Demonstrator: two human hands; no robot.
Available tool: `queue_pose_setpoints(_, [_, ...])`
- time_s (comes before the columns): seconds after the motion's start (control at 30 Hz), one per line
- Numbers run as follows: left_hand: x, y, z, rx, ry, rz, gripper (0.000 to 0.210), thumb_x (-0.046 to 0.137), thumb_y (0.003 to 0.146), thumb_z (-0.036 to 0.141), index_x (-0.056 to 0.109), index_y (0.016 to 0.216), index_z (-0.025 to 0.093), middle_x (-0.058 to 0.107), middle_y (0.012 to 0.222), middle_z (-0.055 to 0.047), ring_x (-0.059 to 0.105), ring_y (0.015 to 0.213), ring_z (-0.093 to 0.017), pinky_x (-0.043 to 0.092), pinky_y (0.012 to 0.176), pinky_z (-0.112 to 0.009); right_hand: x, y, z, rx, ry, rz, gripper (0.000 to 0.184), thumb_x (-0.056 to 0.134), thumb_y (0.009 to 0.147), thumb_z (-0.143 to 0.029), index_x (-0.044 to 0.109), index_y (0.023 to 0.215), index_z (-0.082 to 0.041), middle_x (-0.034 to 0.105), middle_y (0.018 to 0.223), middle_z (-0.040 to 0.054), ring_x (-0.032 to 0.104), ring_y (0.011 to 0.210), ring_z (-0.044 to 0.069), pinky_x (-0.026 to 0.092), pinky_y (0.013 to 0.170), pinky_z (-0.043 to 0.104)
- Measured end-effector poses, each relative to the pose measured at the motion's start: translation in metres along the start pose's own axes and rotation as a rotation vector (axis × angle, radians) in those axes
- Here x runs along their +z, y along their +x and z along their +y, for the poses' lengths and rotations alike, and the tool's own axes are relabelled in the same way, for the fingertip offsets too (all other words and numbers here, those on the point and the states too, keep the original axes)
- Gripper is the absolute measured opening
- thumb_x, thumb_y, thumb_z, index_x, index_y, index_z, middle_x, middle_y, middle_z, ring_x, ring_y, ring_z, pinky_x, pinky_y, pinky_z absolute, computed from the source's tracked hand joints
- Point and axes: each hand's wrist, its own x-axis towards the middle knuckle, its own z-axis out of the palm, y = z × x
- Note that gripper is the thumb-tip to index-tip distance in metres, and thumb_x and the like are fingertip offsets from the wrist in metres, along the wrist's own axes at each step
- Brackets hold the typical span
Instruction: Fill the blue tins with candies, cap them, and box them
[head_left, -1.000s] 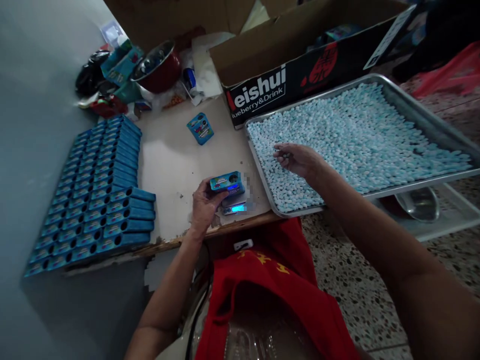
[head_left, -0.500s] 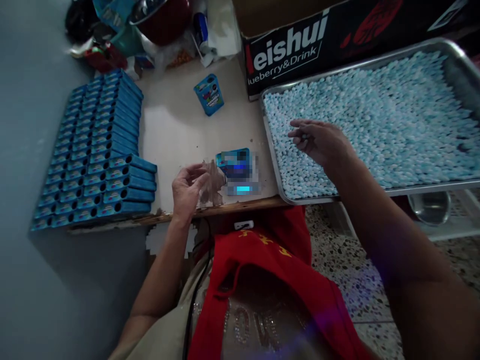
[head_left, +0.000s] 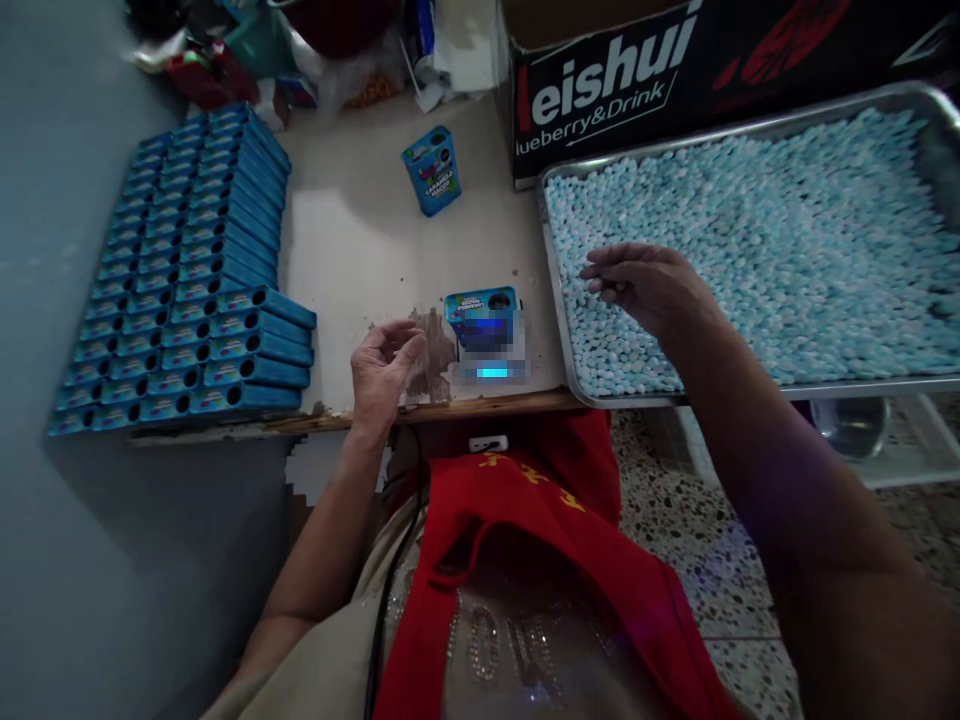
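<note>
My right hand [head_left: 649,285] hovers over a metal tray [head_left: 551,240] spread with small pale-blue and white candies [head_left: 750,250]. Its thumb and fingers are drawn together; whatever they pinch, if anything, is too small to make out. My left hand [head_left: 386,365] rests near the table's front edge, fingers loosely curled and apart, with nothing visible in them. Just right of it, a small blue candy box [head_left: 480,303] with a dark round opening stands on what looks like a small scale with a lit display [head_left: 492,373]. Pixelation hides much of both.
Many blue boxes [head_left: 195,270] stand in packed rows at the left, against the wall. Another blue box [head_left: 433,172] is farther back. Behind the tray sits a large black carton [head_left: 600,95]. Bags and bowls crowd the back left. A wooden edge [head_left: 510,402] fronts the table.
The view has shifted slightly, so the table things appear moved. My right hand stays over the candies, its fingers now closer together. My left hand holds nearly the same pose.
</note>
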Motion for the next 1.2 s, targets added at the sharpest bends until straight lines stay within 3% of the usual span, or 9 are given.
queue_pose_setpoints(0.13, [0.007,0.001,0.006,0.002,-0.029,-0.045,0.052,0.099,0.080,0.050,0.077,0.119,0.023,0.082,0.109,-0.006,0.080,0.104,-0.022,0.066,0.099,-0.036,0.001,0.001,0.001,-0.017,-0.048,-0.043,0.019,0.092,0.090,-0.026,0.074,0.096,-0.022,0.080,0.087,0.0040,0.069,0.064,0.014,0.050,0.054,0.024])
queue_pose_setpoints(0.27, [0.022,0.007,0.009,-0.018,-0.038,-0.098,0.061,0.104,0.073,0.034,0.074,0.126,0.026,0.080,0.117,-0.006,0.078,0.117,-0.025,0.063,0.111,-0.042,0.007,-0.005,-0.003,-0.072,-0.053,-0.045,0.010,0.084,0.096,-0.027,0.077,0.090,-0.022,0.078,0.081,0.0033,0.061,0.059,0.011,0.045,0.053,0.023])
queue_pose_setpoints(0.4, [0.039,0.013,0.003,-0.003,-0.036,-0.134,0.072,0.107,0.065,0.029,0.073,0.129,0.026,0.079,0.126,-0.007,0.076,0.127,-0.029,0.061,0.113,-0.045,0.014,-0.013,-0.012,-0.241,-0.030,-0.014,0.016,0.074,0.088,-0.011,0.082,0.083,-0.024,0.081,0.084,0.0024,0.074,0.085,0.017,0.059,0.082,0.028])
queue_pose_setpoints(0.5, [0.050,0.018,0.003,0.023,-0.009,-0.197,0.058,0.104,0.073,0.032,0.074,0.123,0.026,0.081,0.121,-0.005,0.077,0.120,-0.028,0.063,0.108,-0.043,0.015,-0.013,-0.017,-0.265,-0.025,0.057,0.018,0.071,0.094,-0.016,0.080,0.080,-0.025,0.083,0.095,0.0047,0.078,0.106,0.022,0.061,0.093,0.033])
queue_pose_setpoints(0.6, [0.064,0.028,0.019,0.118,0.100,-0.260,0.041,0.097,0.084,0.032,0.076,0.119,0.026,0.080,0.114,-0.003,0.077,0.110,-0.026,0.064,0.103,-0.041,0.015,-0.008,-0.016,-0.132,0.059,0.061,0.019,0.072,0.101,-0.030,0.077,0.084,-0.024,0.081,0.092,0.0055,0.077,0.086,0.018,0.058,0.073,0.027])
queue_pose_setpoints(0.73, [0.093,0.047,0.060,0.468,0.272,-0.341,0.030,0.088,0.093,0.024,0.079,0.122,0.029,0.075,0.125,-0.005,0.068,0.126,-0.030,0.051,0.122,-0.048,0.020,-0.002,-0.011,0.163,0.108,-0.067,0.046,0.070,0.104,-0.068,0.069,0.089,-0.025,0.073,0.072,0.0041,0.058,0.049,0.014,0.040,0.044,0.026])
queue_pose_setpoints(0.87, [0.126,0.065,0.080,0.618,0.359,-0.371,0.024,0.079,0.099,0.020,0.082,0.120,0.030,0.073,0.123,-0.006,0.061,0.131,-0.035,0.037,0.130,-0.056,0.027,-0.002,-0.014,0.198,0.218,-0.144,0.063,0.066,0.097,-0.089,0.059,0.088,-0.027,0.067,0.066,0.0007,0.053,0.043,0.014,0.029,0.036,0.024])
queue_pose_setpoints(1.03, [0.137,0.079,0.059,0.556,0.381,-0.289,0.024,0.089,0.093,0.030,0.081,0.115,0.031,0.075,0.118,-0.007,0.064,0.119,-0.034,0.046,0.120,-0.051,0.027,-0.005,-0.022,0.276,0.352,-0.147,0.057,0.064,0.106,-0.078,0.059,0.083,-0.025,0.072,0.070,0.0052,0.059,0.052,0.013,0.043,0.043,0.020])
queue_pose_setpoints(1.2, [0.126,0.082,0.037,0.329,0.109,-0.180,0.042,0.096,0.085,0.038,0.076,0.120,0.027,0.078,0.119,-0.004,0.072,0.114,-0.027,0.058,0.106,-0.040,0.024,-0.007,-0.023,0.295,0.433,-0.125,0.024,0.067,0.109,-0.032,0.073,0.088,-0.022,0.077,0.077,0.0056,0.067,0.064,0.013,0.057,0.059,0.019])
